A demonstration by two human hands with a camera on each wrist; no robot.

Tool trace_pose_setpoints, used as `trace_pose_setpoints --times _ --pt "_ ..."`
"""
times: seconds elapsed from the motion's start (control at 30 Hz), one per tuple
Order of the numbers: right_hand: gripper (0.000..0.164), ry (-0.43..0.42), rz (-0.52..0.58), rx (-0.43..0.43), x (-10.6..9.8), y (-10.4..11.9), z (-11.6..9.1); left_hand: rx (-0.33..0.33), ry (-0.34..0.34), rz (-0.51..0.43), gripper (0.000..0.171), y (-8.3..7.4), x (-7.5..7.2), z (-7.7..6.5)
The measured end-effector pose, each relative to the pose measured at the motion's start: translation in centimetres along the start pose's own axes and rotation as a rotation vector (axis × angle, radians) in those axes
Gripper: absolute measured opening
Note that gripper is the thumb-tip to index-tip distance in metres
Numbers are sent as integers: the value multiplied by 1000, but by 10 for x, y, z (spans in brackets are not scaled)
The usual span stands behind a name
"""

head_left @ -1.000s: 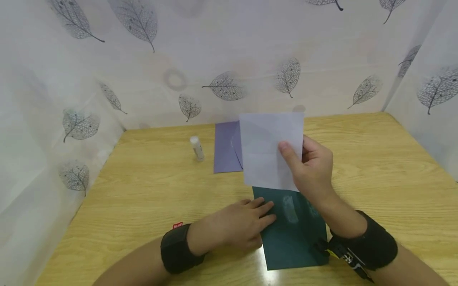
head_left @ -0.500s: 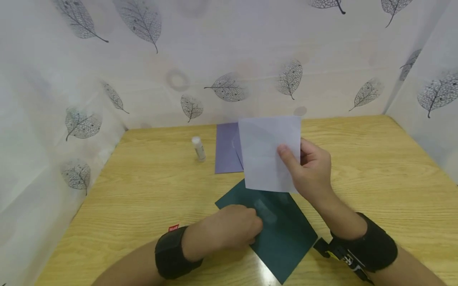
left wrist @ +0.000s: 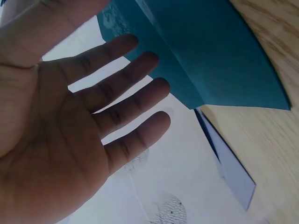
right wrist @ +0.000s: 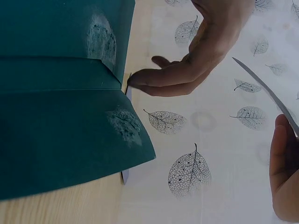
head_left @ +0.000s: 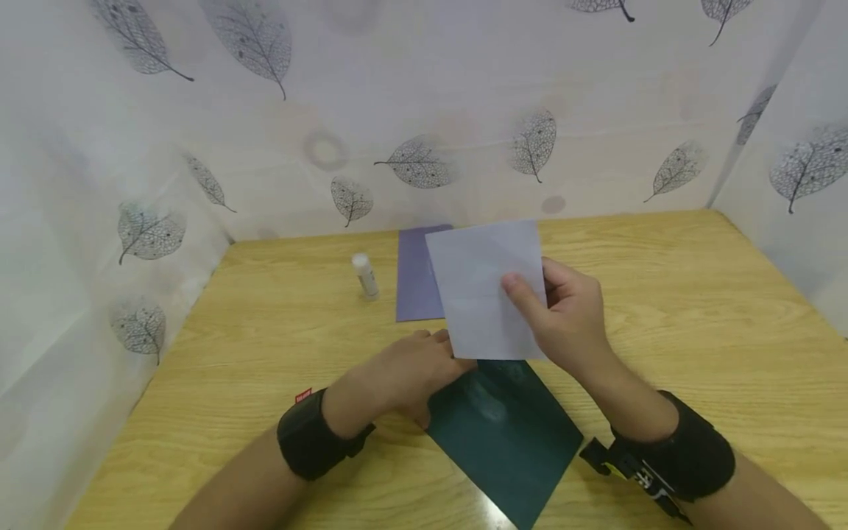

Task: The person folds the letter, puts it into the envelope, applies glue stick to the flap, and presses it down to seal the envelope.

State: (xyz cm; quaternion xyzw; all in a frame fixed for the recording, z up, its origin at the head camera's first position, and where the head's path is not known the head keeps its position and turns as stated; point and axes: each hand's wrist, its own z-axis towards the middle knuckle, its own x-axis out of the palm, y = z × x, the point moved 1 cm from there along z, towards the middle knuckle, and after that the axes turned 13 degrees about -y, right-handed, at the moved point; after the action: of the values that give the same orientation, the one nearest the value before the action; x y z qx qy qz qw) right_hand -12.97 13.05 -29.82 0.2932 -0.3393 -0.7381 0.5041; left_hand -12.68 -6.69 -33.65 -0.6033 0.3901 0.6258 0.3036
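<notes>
My right hand (head_left: pixel 573 316) pinches a square white sheet of paper (head_left: pixel 486 324) between thumb and fingers, raised above the table. Below it a dark green folded card (head_left: pixel 510 442) lies turned like a diamond, with whitish smears on it. At the card's upper left edge is my left hand (head_left: pixel 407 372); its fingertips are partly hidden by the sheet. The left wrist view shows the left palm (left wrist: pixel 56 126) with fingers spread and straight beside the green card (left wrist: pixel 205 51). In the right wrist view, creases cross the card (right wrist: pixel 51 126) and the white sheet (right wrist: pixel 261 81) appears edge-on.
A white glue stick (head_left: pixel 366 277) stands at the back left. Beside it lies a purple envelope (head_left: pixel 416 283), partly behind the white sheet. A leaf-patterned curtain (head_left: pixel 278 162) borders the wooden table (head_left: pixel 265 331) at the back and sides.
The green card has turned from upright to diagonal. My left hand curled at its left side, then moved up to its upper left edge. The white sheet has shifted slightly left and tilted.
</notes>
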Motion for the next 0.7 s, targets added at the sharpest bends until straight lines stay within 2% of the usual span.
trace_pose_setpoints --times 0.2,0.5,0.7 --pt "17 21 -19 -9 1 -3 0 -4 21 -10 119 7 6 -1" --pt "17 70 -76 -14 1 -3 -2 -44 65 21 109 10 11 3" --pt "18 114 -133 -20 1 -3 -2 -72 80 57 119 11 13 3"
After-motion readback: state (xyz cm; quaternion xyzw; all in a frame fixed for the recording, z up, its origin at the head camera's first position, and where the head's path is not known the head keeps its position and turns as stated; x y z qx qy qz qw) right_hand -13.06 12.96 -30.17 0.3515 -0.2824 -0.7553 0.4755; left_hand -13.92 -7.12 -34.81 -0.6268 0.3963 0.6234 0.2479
